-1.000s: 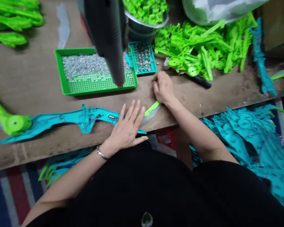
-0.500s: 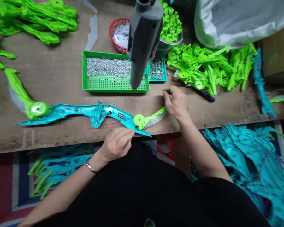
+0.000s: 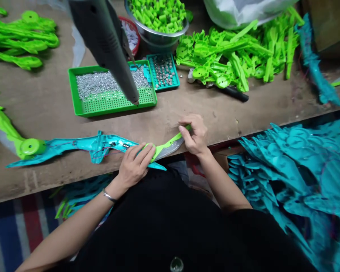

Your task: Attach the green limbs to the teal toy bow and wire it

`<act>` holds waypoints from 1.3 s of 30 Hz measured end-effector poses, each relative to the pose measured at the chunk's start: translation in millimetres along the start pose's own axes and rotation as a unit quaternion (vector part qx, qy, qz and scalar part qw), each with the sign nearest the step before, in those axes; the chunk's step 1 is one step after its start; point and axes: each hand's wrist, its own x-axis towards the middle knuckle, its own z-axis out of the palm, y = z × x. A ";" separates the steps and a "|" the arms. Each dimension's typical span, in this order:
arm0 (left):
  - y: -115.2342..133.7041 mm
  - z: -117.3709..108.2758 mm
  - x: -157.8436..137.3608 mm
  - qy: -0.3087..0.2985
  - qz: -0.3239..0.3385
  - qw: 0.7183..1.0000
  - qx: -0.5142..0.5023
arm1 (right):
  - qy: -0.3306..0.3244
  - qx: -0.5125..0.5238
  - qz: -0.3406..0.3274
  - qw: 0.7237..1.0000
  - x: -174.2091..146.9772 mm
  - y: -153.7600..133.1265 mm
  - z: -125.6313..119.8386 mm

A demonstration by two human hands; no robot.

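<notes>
A teal toy bow body (image 3: pixel 70 145) with wires and a small spring along its channel lies near the table's front edge. At its left end a green bow limb (image 3: pixel 8 128) with a round hub stands out. My left hand (image 3: pixel 136 164) is closed over the right end, its fingers lying across the round green hub and hiding most of it. Beyond them extends the right green bow limb (image 3: pixel 170 143) with a clear grey strip along it. My right hand (image 3: pixel 195 135) grips the tip of that limb between thumb and fingers.
A dark electric screwdriver (image 3: pixel 110 49) hangs above a green tray (image 3: pixel 116 107) of screws. Beside it are a teal tray (image 3: pixel 164 73) of small metal parts, a steel bowl (image 3: pixel 158 37) and heaped green parts (image 3: pixel 223 56). Teal bodies (image 3: pixel 300 181) are piled below the table at right.
My left hand has moved from the bow's lower edge up onto the round hub. My right hand has taken a thumb-and-finger hold on the limb tip. The view has shifted.
</notes>
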 end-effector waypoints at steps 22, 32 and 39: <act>-37.1 -56.3 60.7 0.026 -0.023 0.998 -0.044 | 0.243 0.002 0.056 0.968 -9.8 9.4 -4.5; -40.2 -62.7 75.9 0.012 -0.066 0.997 -0.036 | 0.229 0.007 0.095 0.969 -9.4 8.9 -3.8; -42.5 -34.5 58.9 0.041 -0.007 0.999 -0.035 | 0.233 0.020 0.095 0.968 -8.1 9.1 -3.0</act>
